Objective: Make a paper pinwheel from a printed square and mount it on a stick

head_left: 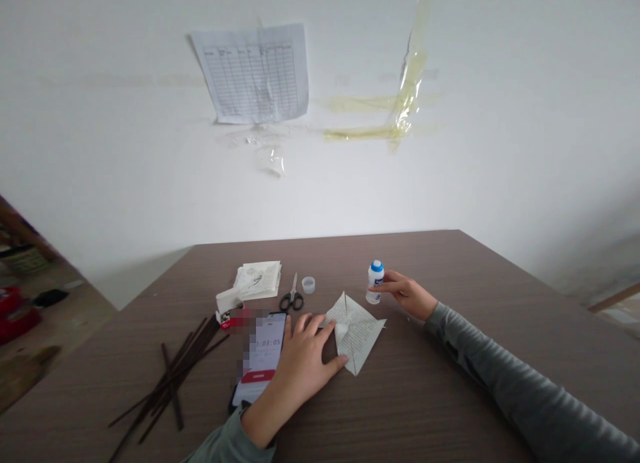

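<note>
A diamond-shaped piece of printed paper (365,333) lies on the table with dark thin sticks along its diagonal and a small white patch near its left side. My left hand (307,360) rests flat with spread fingers, its fingertips and thumb on the paper's left edge. To the paper's upper right, a white glue bottle (375,293) with a blue top stands upright. My right hand (407,295) has its fingers around the bottle's side; part of the grip is hidden. Left of my left hand lies a phone (267,346) showing a timer.
Scissors (291,300) and a small clear cap (309,285) lie behind the phone. Farther left are a stack of papers (259,278), a small red and white box (230,303) and several dark sticks (167,383). A wall (330,196) borders the table's far edge.
</note>
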Available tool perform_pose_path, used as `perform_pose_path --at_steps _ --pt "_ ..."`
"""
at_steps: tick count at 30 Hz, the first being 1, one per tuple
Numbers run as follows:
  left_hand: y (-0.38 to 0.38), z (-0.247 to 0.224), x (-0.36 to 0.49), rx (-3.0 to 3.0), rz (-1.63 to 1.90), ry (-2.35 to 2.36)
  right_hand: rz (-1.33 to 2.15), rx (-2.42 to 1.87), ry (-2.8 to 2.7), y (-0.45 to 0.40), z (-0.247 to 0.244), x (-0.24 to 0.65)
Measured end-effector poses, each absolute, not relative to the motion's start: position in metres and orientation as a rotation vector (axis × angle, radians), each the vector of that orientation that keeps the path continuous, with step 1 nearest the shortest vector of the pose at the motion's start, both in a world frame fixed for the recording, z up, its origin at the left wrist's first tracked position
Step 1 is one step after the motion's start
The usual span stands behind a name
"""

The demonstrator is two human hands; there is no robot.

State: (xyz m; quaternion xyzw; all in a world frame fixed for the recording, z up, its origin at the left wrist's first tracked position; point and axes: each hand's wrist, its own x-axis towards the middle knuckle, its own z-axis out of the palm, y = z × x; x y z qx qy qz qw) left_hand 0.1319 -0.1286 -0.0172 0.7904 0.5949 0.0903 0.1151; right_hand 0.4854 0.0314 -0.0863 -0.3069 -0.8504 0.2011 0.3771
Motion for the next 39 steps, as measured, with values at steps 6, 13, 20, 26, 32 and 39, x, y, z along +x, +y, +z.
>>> perform_pose_path --at_steps 6,13,20,26,32,39 --pt "-0.128 -0.027 0.135 2.351 0.355 1.74 0.493 -0.794 -2.084 0.014 -0.088 0.483" --pt "-0.128 -0.031 0.139 2.358 0.402 1.745 0.354 -0.901 -1.956 0.004 -0.088 0.476" --pt "-0.126 -0.032 0.137 2.363 0.373 1.731 0.333 -0.996 -1.862 -0.001 -0.088 0.477" --pt "-0.125 -0.032 0.137 2.34 0.356 1.722 0.407 -1.038 -1.78 -0.008 -0.085 0.466" --pt "-0.127 -0.026 0.14 2.301 0.296 1.72 0.507 -0.98 -1.773 -0.018 -0.083 0.45" --pt "-0.127 -0.022 0.145 2.291 0.216 1.728 0.383 -1.036 -1.865 -0.025 -0.091 0.43"
